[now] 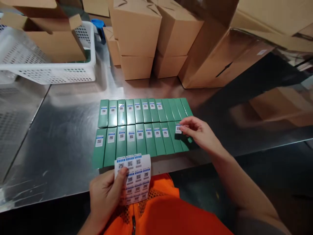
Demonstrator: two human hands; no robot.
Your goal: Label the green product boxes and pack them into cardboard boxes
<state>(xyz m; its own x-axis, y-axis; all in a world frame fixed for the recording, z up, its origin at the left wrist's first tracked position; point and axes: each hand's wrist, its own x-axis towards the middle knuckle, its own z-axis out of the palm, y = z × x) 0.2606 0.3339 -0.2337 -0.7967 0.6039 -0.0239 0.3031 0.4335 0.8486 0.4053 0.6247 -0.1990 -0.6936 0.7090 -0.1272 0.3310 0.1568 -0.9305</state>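
Two rows of narrow green boxes (139, 114) stand side by side at the front of the metal table. Many carry a small white label with a blue band and a QR code; the ones toward the right end of the back row are bare. My left hand (106, 191) grips a sheet of QR-code stickers (138, 182), thumb on top, in front of the near row. In my right hand (199, 132), thumb and fingertips pinch a single sticker (178, 129) over the right part of the near row. Whether it touches a box I cannot tell.
A white plastic basket (73, 73) holding an open carton (58, 45) stands at the back left. Stacked brown cartons (138, 42) rise behind the green boxes, with a larger carton (207, 62) to their right. A blue object (98, 24) sits beside the basket.
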